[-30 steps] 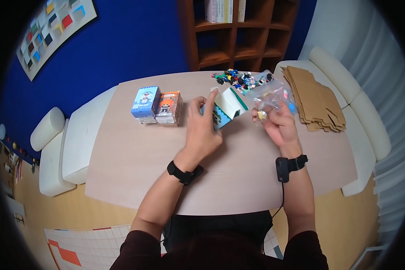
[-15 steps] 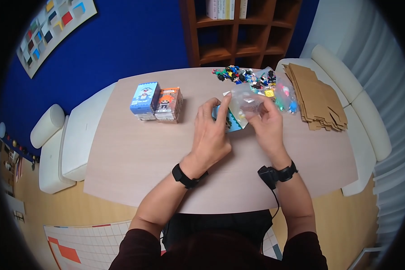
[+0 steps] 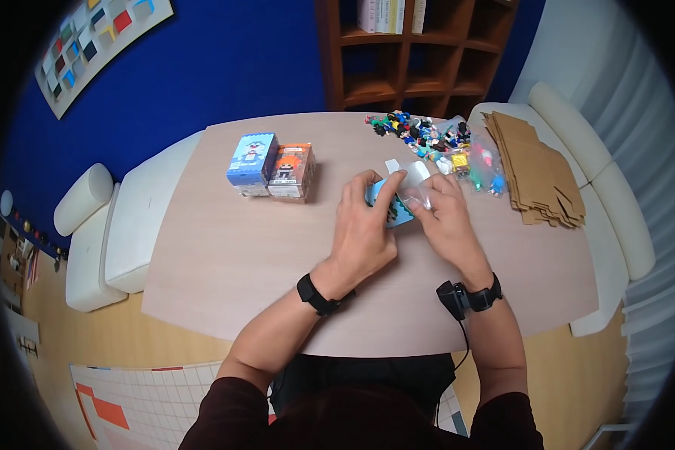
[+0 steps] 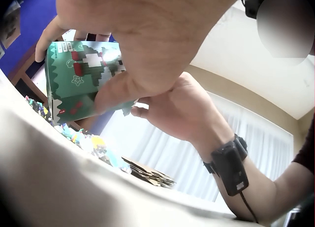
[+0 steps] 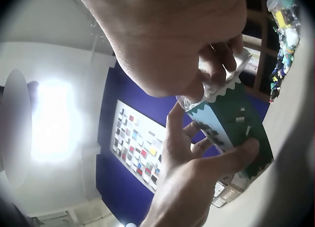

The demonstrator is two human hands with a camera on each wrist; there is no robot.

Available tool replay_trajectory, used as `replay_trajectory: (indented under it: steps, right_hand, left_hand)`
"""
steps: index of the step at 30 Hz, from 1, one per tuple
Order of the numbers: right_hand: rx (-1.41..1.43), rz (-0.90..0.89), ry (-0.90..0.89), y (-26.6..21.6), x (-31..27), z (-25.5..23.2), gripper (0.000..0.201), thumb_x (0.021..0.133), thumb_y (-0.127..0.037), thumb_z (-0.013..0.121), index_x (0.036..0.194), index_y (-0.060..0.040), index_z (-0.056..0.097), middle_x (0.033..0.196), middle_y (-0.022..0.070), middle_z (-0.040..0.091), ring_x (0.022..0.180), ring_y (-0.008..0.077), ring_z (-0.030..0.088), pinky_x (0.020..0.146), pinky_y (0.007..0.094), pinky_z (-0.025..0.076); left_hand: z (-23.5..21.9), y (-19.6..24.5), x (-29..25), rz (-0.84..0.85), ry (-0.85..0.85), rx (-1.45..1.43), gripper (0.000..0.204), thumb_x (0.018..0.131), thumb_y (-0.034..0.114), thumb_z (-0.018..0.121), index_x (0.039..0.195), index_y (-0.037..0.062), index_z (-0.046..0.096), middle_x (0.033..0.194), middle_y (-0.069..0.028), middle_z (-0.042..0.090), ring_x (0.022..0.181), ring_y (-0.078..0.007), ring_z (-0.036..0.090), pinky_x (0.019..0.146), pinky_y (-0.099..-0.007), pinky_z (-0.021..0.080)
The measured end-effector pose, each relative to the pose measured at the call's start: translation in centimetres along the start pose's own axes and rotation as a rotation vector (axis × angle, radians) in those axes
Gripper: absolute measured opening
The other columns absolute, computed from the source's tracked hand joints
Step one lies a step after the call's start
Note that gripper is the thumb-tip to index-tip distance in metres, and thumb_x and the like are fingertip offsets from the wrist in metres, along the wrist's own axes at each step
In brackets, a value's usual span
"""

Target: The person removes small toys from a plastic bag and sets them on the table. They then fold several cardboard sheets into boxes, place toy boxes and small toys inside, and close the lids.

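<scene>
In the head view my left hand (image 3: 361, 236) grips a small cardboard box (image 3: 402, 215), thumb on one side and fingers on the other. Green and blue faces with a pixel-style picture show on the box (image 4: 64, 79) in the left wrist view. Its top flaps stand open. My right hand (image 3: 455, 229) pinches a clear plastic bag (image 3: 417, 196) at the box's mouth. From the right wrist, the fingertips are right at the white scalloped rim of the box (image 5: 246, 121), with crinkled plastic under them. The bag's contents are mostly hidden by the hand and box.
A blue box (image 3: 252, 161) and an orange box (image 3: 291, 171) stand side by side on the table (image 3: 225, 270) at left. Several small colourful figures (image 3: 420, 135) lie at the back, beside bagged pieces (image 3: 487, 176). Flattened brown cardboard (image 3: 540, 172) is stacked at the right edge.
My right hand has moved left, bringing the clear bag from beside the box to its open top. My left hand keeps hold of the box, which has shifted slightly right in view.
</scene>
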State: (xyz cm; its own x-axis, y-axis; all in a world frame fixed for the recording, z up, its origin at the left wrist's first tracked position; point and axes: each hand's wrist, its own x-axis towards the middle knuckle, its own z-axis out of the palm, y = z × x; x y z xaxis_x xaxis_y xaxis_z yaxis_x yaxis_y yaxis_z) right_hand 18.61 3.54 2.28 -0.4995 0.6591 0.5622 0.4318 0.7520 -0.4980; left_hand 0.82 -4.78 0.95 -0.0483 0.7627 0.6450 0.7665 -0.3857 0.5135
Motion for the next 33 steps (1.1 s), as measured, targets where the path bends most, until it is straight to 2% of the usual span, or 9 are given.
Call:
replay_trajectory:
  steps: [2, 5, 8, 12, 13, 22, 25, 31, 33]
  right_hand:
    - [-0.071, -0.009, 0.012, 0.1, 0.0, 0.2, 0.026, 0.088, -0.012, 0.081, 0.112, -0.0012, 0.077, 0.102, 0.0117, 0.068, 0.108, 0.0338, 0.062, 0.099, 0.0469, 0.047]
    - [0.149, 0.171, 0.22, -1.8, -0.3, 0.7, 0.029, 0.089, -0.006, 0.077, 0.117, -0.0036, 0.076, 0.103, 0.011, 0.071, 0.102, 0.0341, 0.065, 0.099, 0.0468, 0.047]
    - [0.072, -0.087, 0.268, -1.9, -0.2, 0.8, 0.034, 0.087, -0.004, 0.076, 0.121, -0.0036, 0.074, 0.107, 0.011, 0.074, 0.097, 0.0346, 0.067, 0.098, 0.0467, 0.048]
    - [-0.02, -0.205, 0.133, -2.3, -0.3, 0.7, 0.037, 0.087, -0.017, 0.077, 0.121, -0.0033, 0.075, 0.112, 0.0089, 0.075, 0.115, 0.0324, 0.061, 0.104, 0.047, 0.041]
    - [-0.018, -0.127, 0.066, -2.2, -0.6, 0.9, 0.035, 0.089, -0.025, 0.078, 0.117, -0.0042, 0.078, 0.127, 0.011, 0.071, 0.125, 0.0335, 0.053, 0.107, 0.0503, 0.036]
    - [-0.244, -0.168, 0.125, -1.3, -0.7, 2.0, 0.031, 0.098, -0.033, 0.073, 0.104, -0.0039, 0.084, 0.162, 0.0239, 0.047, 0.151, 0.047, 0.035, 0.123, 0.0588, 0.026]
    - [-0.046, -0.158, 0.036, 0.0, -0.6, 2.4, 0.032, 0.095, -0.032, 0.076, 0.11, -0.0044, 0.083, 0.165, 0.0259, 0.044, 0.152, 0.0484, 0.035, 0.127, 0.0588, 0.026]
    - [0.225, -0.045, 0.378, -1.8, 0.1, 0.6, 0.032, 0.089, -0.022, 0.082, 0.117, -0.0054, 0.08, 0.155, 0.0247, 0.054, 0.145, 0.0434, 0.051, 0.122, 0.0521, 0.04]
    - [0.249, -0.034, 0.356, -0.8, 0.0, 0.5, 0.028, 0.091, -0.018, 0.081, 0.115, -0.0047, 0.08, 0.152, 0.0236, 0.056, 0.143, 0.0409, 0.053, 0.12, 0.0502, 0.043]
  left_hand:
    - [0.2, 0.0, 0.0, 0.016, -0.006, 0.014, 0.092, 0.069, -0.011, 0.072, 0.156, 0.0151, 0.053, 0.137, -0.025, 0.049, 0.127, -0.0482, 0.052, 0.106, -0.0539, 0.049]
    - [0.4, 0.0, -0.1, 0.0, -0.001, -0.023, 0.089, 0.07, -0.011, 0.072, 0.153, 0.0139, 0.054, 0.138, -0.0254, 0.049, 0.127, -0.0491, 0.052, 0.106, -0.0543, 0.049]
    - [0.6, -0.4, -0.2, -0.045, 0.001, -0.054, 0.086, 0.071, -0.009, 0.073, 0.152, 0.0129, 0.054, 0.138, -0.0263, 0.049, 0.126, -0.0498, 0.051, 0.107, -0.0548, 0.049]
    - [0.6, -0.6, 0.0, -0.079, 0.011, -0.052, 0.083, 0.074, -0.004, 0.076, 0.151, 0.0104, 0.052, 0.136, -0.0274, 0.048, 0.127, -0.0492, 0.053, 0.107, -0.0526, 0.051]
    - [0.5, -0.6, 0.0, -0.088, -0.001, -0.065, 0.081, 0.076, -0.002, 0.077, 0.151, 0.0079, 0.051, 0.137, -0.0282, 0.048, 0.127, -0.0498, 0.053, 0.107, -0.0533, 0.05]
    - [1.4, -0.5, -0.2, -0.028, 0.076, -0.166, 0.1, 0.078, -0.002, 0.076, 0.168, 0.0078, 0.034, 0.141, -0.0307, 0.047, 0.129, -0.0515, 0.052, 0.109, -0.0555, 0.048]
    - [0.9, -0.3, -0.2, -0.035, 0.034, -0.105, 0.104, 0.076, -0.003, 0.077, 0.169, 0.007, 0.031, 0.142, -0.0303, 0.047, 0.13, -0.051, 0.052, 0.111, -0.0545, 0.048]
    - [0.3, -0.7, -0.1, -0.084, 0.022, -0.144, 0.1, 0.075, 0.0, 0.082, 0.164, 0.006, 0.036, 0.14, -0.0298, 0.046, 0.129, -0.0526, 0.053, 0.11, -0.0547, 0.05]
    - [0.0, -0.7, 0.0, -0.099, 0.019, -0.142, 0.099, 0.075, 0.001, 0.083, 0.162, 0.0064, 0.037, 0.142, -0.0291, 0.046, 0.129, -0.052, 0.054, 0.109, -0.0537, 0.051]
